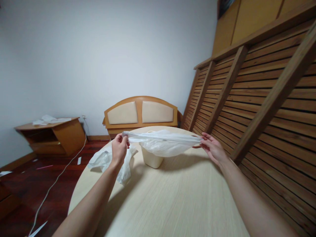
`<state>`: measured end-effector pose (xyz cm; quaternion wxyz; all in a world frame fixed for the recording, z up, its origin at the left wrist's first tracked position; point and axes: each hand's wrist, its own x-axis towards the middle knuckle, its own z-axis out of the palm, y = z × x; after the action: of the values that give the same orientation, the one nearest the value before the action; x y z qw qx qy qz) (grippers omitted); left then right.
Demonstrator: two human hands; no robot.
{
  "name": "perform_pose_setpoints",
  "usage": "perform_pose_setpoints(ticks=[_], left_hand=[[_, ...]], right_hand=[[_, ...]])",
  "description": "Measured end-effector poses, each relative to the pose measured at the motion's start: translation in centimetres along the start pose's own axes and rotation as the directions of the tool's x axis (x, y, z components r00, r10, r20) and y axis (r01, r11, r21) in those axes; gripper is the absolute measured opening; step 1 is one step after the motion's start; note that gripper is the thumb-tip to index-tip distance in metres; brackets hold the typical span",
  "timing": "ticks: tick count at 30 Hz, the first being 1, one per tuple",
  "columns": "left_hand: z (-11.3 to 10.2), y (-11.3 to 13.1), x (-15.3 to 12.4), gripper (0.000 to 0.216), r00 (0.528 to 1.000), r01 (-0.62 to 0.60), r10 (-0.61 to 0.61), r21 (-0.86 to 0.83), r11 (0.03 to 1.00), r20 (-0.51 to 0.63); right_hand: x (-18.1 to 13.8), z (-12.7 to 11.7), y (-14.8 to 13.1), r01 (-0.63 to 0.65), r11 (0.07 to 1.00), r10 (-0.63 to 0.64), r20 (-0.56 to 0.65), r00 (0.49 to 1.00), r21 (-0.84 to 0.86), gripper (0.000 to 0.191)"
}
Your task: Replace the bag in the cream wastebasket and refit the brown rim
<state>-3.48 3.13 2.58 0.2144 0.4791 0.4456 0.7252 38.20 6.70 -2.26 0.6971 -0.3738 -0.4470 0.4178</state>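
I have the left hand (120, 147) pinching one end of a thin, translucent white plastic bag (170, 144), thumb against the fingers, and the right hand (212, 148) gripping the other end in the same narrow pinch. Between them I see the bag drawn out sideways, its upper edge nearly straight and its loose middle sagging, above the pale wood-grain round table (182, 197). The bag hangs in front of a cream tapered container (153, 161) standing on that table, covering much of its upper part; from here I cannot tell whether the two touch. A second crumpled white plastic bag (101, 159) lies on the table to the left, partly behind the left forearm. Beyond the far edge I make out a wooden headboard (142, 115) with two cream panels, and a slatted wooden bed frame (247, 95) leaning along the right side
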Motion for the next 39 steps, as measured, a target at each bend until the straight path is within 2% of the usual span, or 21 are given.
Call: perform_pose_setpoints(ticks=[5, 8, 11, 13, 16, 19, 21, 22, 24, 26, 27, 28, 32, 34, 37, 39], left_hand=[[0.5, 1.0, -0.9, 0.025, 0.99, -0.128, 0.127, 0.005, 0.992, 0.068], [0.8, 1.4, -1.7, 0.028, 0.973, -0.204, 0.202, 0.005, 0.979, 0.11], [1.0, 1.8, -2.9, 0.023, 0.919, -0.343, 0.331, 0.019, 0.939, 0.215], [1.3, 2.2, -3.9, 0.015, 0.824, -0.488, 0.453, 0.021, 0.873, 0.34], [1.9, 3.0, -5.6, 0.009, 0.594, -0.713, 0.615, -0.015, 0.701, 0.519], [2.7, 3.5, -7.3, 0.011, 0.367, -0.854, 0.67, -0.052, 0.518, 0.646], [3.2, 3.5, -8.2, 0.013, 0.265, -0.883, 0.653, -0.094, 0.46, 0.709], [3.4, 3.4, -8.6, 0.013, 0.233, -0.884, 0.642, -0.115, 0.452, 0.731], [3.7, 3.3, -9.0, 0.014, 0.207, -0.875, 0.624, -0.143, 0.462, 0.753], [3.9, 3.2, -9.3, 0.017, 0.211, -0.866, 0.618, -0.148, 0.477, 0.758], [3.9, 3.2, -9.3, 0.019, 0.214, -0.862, 0.618, -0.151, 0.484, 0.757], [3.9, 3.2, -9.3, 0.021, 0.216, -0.857, 0.618, -0.156, 0.491, 0.756], [3.7, 3.5, -9.3, 0.023, 0.195, -0.836, 0.602, -0.19, 0.515, 0.774], [3.6, 3.6, -9.3, 0.022, 0.177, -0.832, 0.582, -0.195, 0.519, 0.794], [3.6, 3.6, -9.3, 0.019, 0.151, -0.836, 0.569, -0.203, 0.51, 0.808], [3.6, 3.6, -9.2, 0.018, 0.154, -0.843, 0.578, -0.198, 0.499, 0.802]], right_hand=[[0.8, -0.5, 1.0, 0.093, 0.977, -0.119, -0.128, 0.985, -0.194, 0.041], [1.1, -0.7, 1.4, 0.105, 0.964, -0.151, -0.18, 0.972, -0.246, 0.034], [1.1, -0.9, 1.3, 0.111, 0.948, -0.184, -0.227, 0.956, -0.297, 0.025], [1.0, -0.9, 1.0, 0.127, 0.932, -0.218, -0.245, 0.945, -0.34, 0.02], [0.5, -0.5, 0.3, 0.159, 0.902, -0.267, -0.229, 0.936, -0.401, 0.018], [-0.7, 0.8, -0.8, 0.234, 0.834, -0.35, -0.152, 0.924, -0.499, 0.022], [-1.9, 2.2, -1.6, 0.37, 0.681, -0.482, -0.007, 0.876, -0.631, 0.023], [-2.6, 3.0, -1.9, 0.463, 0.579, -0.551, 0.097, 0.829, -0.671, 0.02], [-4.0, 4.7, -2.5, 0.644, 0.407, -0.591, 0.35, 0.727, -0.648, 0.012], [-5.2, 6.4, -2.7, 0.753, 0.312, -0.567, 0.522, 0.637, -0.579, 0.01], [-5.7, 7.1, -2.6, 0.782, 0.286, -0.559, 0.566, 0.606, -0.554, 0.012], [-6.2, 7.8, -2.5, 0.79, 0.274, -0.552, 0.583, 0.596, -0.549, 0.016], [-7.3, 9.4, -1.5, 0.77, 0.257, -0.515, 0.591, 0.621, -0.584, 0.029], [-7.6, 9.7, -1.2, 0.784, 0.245, -0.494, 0.622, 0.607, -0.57, 0.032], [-7.8, 9.9, -1.1, 0.806, 0.231, -0.478, 0.658, 0.582, -0.545, 0.018], [-7.7, 9.8, -1.3, 0.811, 0.234, -0.488, 0.657, 0.575, -0.536, 0.01]])
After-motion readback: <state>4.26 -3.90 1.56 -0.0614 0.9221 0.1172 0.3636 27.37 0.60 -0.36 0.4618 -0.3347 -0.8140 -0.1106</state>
